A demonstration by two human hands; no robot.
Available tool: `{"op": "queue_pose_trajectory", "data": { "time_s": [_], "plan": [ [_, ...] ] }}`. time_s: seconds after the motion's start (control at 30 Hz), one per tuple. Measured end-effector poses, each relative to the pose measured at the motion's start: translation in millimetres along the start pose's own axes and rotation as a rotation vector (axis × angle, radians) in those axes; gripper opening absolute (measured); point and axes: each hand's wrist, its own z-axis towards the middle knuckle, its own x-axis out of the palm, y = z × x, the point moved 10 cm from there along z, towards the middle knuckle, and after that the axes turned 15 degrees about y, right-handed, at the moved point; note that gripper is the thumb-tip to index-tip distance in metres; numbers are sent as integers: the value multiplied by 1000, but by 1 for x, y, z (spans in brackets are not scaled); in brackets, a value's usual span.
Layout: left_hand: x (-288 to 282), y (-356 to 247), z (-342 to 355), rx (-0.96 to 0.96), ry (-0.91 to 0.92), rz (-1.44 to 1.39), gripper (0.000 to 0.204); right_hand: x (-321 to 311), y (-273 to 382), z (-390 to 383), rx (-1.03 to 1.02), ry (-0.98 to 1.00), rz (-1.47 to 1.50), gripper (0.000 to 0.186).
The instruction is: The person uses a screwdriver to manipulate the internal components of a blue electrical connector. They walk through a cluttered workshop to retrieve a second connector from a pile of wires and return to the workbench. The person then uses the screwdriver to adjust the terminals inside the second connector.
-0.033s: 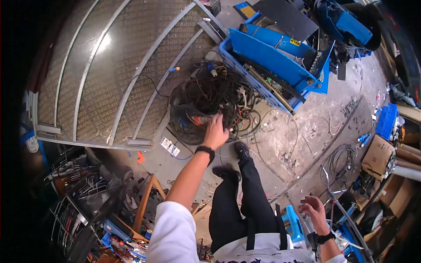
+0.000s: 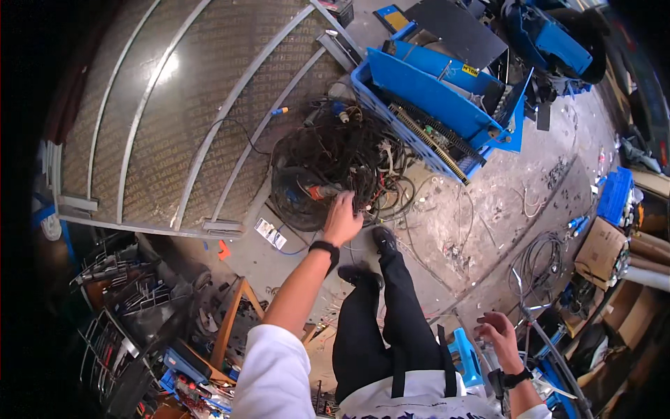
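My left hand point(image 2: 342, 220) is over a tangled heap of black cables point(image 2: 363, 143), beside a red part point(image 2: 315, 192). Its fingers are bent toward the cables and look closed; what they hold, if anything, is hidden. My right hand point(image 2: 499, 339) hangs at my right side, fingers loosely curled and apart, holding nothing. Below it lies a light blue plastic object point(image 2: 465, 354). A white strip-like item point(image 2: 271, 234) lies on the floor left of the heap.
A blue crate point(image 2: 412, 119) piled with metal parts borders the cables. A large panel with metal rails point(image 2: 167, 126) fills the upper left. Scrap frames point(image 2: 118, 300) lie lower left, a cardboard box point(image 2: 600, 251) on the right, and a wooden frame point(image 2: 230, 321) near my legs.
My left hand has shifted slightly down and its fingertips are a little lower on the cable heap. My right hand is almost unchanged.
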Motion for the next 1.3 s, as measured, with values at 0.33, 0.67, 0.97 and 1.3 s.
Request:
{"op": "queue_pose_trajectory", "data": {
  "time_s": [0.33,0.67,0.97,1.3],
  "plan": [
    [9,82,-383,-403,-426,-946,35,127,133,-3,-261,399,-292,32],
    [332,-9,-768,-1031,-1223,-1242,25,363,162,-92,-398,933,-880,33],
    [743,-261,-711,-1321,-1940,-1769,42,541,-39,-244,-358,1352,-1360,28],
    [789,-366,-614,-1328,-1956,-2469,48,545,-340,-409,-199,1799,-1751,27]
  ]
}}
